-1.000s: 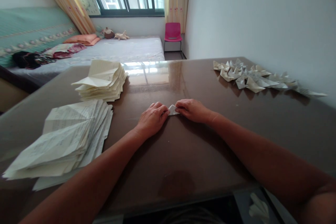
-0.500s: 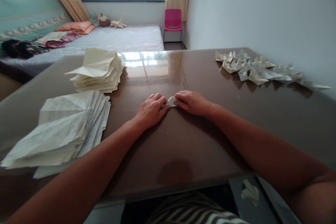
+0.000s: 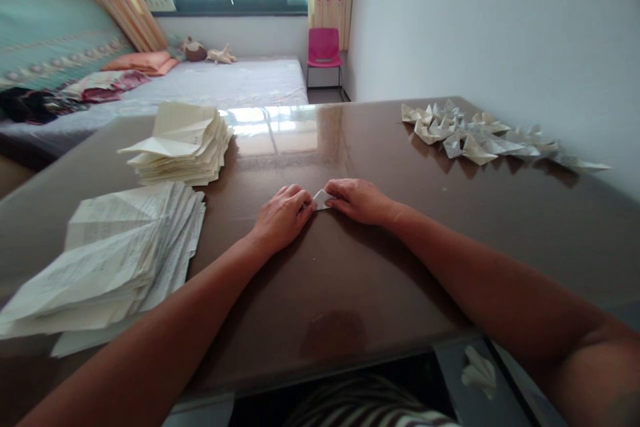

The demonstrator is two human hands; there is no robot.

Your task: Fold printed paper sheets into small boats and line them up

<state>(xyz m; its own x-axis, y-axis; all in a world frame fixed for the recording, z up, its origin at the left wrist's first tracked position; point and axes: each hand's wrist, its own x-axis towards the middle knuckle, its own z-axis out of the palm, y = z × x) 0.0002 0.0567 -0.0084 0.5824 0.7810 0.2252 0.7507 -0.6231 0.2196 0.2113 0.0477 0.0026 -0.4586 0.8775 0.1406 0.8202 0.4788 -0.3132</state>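
Note:
A small folded paper [image 3: 322, 199], white and pointed at the top, is held between my hands just above the middle of the brown table [image 3: 320, 280]. My left hand [image 3: 284, 213] pinches its left side, thumb and fingers together. On the other side, my right hand [image 3: 359, 201] grips the right edge with curled fingers. Most of the paper's two ends is hidden under the fingers.
To the left lie a stack of creased white printed sheets [image 3: 115, 247] and, behind it, a stack of yellowish sheets [image 3: 183, 140]. Several folded paper shapes [image 3: 470, 137] cluster at the far right by the wall. Beyond the table are a bed [image 3: 250, 80] and a pink chair [image 3: 323, 50].
The whole view has shifted slightly, so the scene sits a little lower and further left. Both hands keep hold of the folded paper, with slightly more of it showing between them.

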